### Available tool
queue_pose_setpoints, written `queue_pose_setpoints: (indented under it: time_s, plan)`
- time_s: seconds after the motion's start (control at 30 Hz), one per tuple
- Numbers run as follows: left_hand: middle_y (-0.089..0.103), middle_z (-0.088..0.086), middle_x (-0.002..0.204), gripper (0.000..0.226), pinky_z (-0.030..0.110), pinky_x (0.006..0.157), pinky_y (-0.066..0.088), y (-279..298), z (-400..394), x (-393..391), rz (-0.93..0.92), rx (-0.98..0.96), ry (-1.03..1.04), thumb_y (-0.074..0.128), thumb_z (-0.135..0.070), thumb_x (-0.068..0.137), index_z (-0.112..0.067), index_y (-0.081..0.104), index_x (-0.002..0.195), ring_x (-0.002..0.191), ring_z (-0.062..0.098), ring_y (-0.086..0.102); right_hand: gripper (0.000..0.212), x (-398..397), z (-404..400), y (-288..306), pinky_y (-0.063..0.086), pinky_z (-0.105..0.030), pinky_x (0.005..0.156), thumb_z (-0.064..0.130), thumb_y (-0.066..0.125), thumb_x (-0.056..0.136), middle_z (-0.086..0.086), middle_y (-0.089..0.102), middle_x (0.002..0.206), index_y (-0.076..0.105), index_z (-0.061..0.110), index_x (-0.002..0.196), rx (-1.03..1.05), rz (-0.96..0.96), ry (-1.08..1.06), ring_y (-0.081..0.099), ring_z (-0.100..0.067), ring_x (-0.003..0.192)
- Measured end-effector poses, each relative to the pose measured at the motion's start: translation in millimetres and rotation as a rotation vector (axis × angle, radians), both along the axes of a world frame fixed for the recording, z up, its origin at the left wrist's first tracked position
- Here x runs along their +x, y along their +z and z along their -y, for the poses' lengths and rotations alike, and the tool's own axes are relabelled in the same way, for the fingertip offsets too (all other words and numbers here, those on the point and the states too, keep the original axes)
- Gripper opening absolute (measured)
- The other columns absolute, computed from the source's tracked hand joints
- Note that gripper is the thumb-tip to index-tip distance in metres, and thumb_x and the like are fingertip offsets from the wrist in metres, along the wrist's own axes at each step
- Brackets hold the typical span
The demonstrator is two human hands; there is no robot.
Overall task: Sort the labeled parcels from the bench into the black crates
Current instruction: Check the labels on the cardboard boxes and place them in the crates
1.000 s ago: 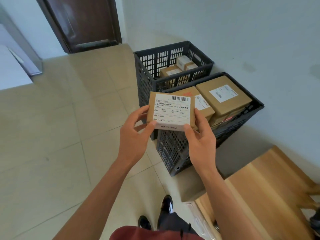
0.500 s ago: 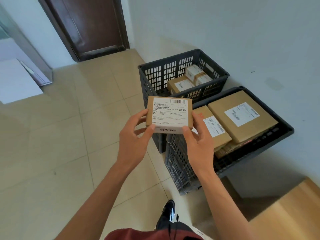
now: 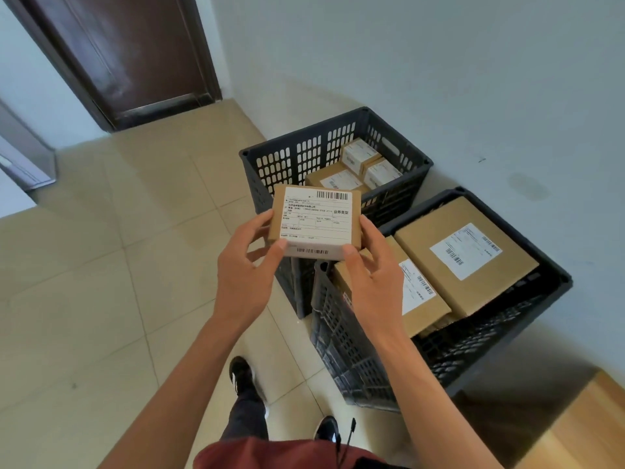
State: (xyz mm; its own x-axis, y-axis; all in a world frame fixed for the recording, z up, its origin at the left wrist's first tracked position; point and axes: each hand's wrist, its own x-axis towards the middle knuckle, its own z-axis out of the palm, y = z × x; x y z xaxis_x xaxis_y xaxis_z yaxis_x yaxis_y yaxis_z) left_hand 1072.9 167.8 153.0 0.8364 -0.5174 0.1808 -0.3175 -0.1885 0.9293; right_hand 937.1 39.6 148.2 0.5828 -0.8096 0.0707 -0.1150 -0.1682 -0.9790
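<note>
Left hand (image 3: 245, 277), right hand (image 3: 373, 286) pinch small brown cardboard parcel with white label (image 3: 316, 221), above near rim of far black slotted plastic crate (image 3: 294, 157). Near black crate (image 3: 490, 336) packed with boxes. Dark wooden door (image 3: 132, 52) behind.

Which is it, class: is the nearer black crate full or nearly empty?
Nearly full: in the nearer crate, two labelled parcels lie level with its rim, others beneath.

the held parcel (image 3: 316, 221) hides the far crate's (image 3: 333, 154) near wall; label print unreadable.
</note>
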Motion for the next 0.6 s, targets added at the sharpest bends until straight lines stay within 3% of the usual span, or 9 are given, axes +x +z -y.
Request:
queue_pose_setpoints:
  time_s: [0.13, 0.27, 0.33, 0.47, 0.6]
  plan:
    - [0.064, -0.017, 0.133, 0.045, 0.028, 0.094, 0.059, -6, 16, 42, 0.001, -0.012, -0.054, 0.064, -0.014, 0.101, -0.025, 0.057, 0.144, 0.125, -0.001, 0.057, 0.051, 37, 9, -3, 0.05, -0.005, 0.079, 0.018, 0.059, 0.105, 0.034, 0.056, 0.127, 0.046, 0.028, 0.153, -0.003, -0.007, -0.036, 0.055, 0.018, 0.112]
    - [0.06, -0.016, 0.13, 0.045, 0.008, 0.087, 0.051, 0, 31, 93, 0.064, -0.014, -0.135, 0.064, -0.008, 0.101, -0.024, 0.055, 0.142, 0.117, -0.013, 0.056, 0.053, 86, 17, -6, 0.051, -0.013, 0.095, 0.031, 0.059, 0.105, 0.046, 0.057, 0.126, 0.043, 0.038, 0.155, -0.008, -0.048, -0.107, 0.057, 0.012, 0.12]
    - [0.06, -0.012, 0.131, 0.046, 0.006, 0.087, 0.05, 3, 39, 121, 0.097, -0.015, -0.173, 0.063, -0.007, 0.101, -0.023, 0.054, 0.143, 0.117, -0.015, 0.055, 0.053, 108, 20, -2, 0.052, -0.016, 0.097, 0.031, 0.059, 0.105, 0.044, 0.057, 0.128, 0.043, 0.041, 0.155, -0.005, -0.051, -0.134, 0.059, 0.01, 0.121]
    - [0.061, -0.009, 0.13, 0.045, 0.004, 0.086, 0.049, 4, 52, 176, 0.094, -0.019, -0.247, 0.064, -0.004, 0.1, -0.017, 0.056, 0.142, 0.117, -0.015, 0.055, 0.052, 153, 24, 7, 0.047, -0.005, 0.093, 0.022, 0.059, 0.106, 0.039, 0.055, 0.129, 0.045, 0.032, 0.155, -0.008, -0.029, -0.204, 0.055, 0.019, 0.118]
    - [0.062, -0.006, 0.134, 0.045, 0.006, 0.085, 0.051, 4, 67, 217, 0.09, -0.015, -0.323, 0.063, -0.005, 0.1, -0.02, 0.056, 0.142, 0.117, -0.012, 0.056, 0.051, 187, 27, 1, 0.045, -0.007, 0.1, 0.019, 0.059, 0.106, 0.051, 0.055, 0.123, 0.044, 0.029, 0.154, -0.019, -0.007, -0.257, 0.052, 0.017, 0.125]
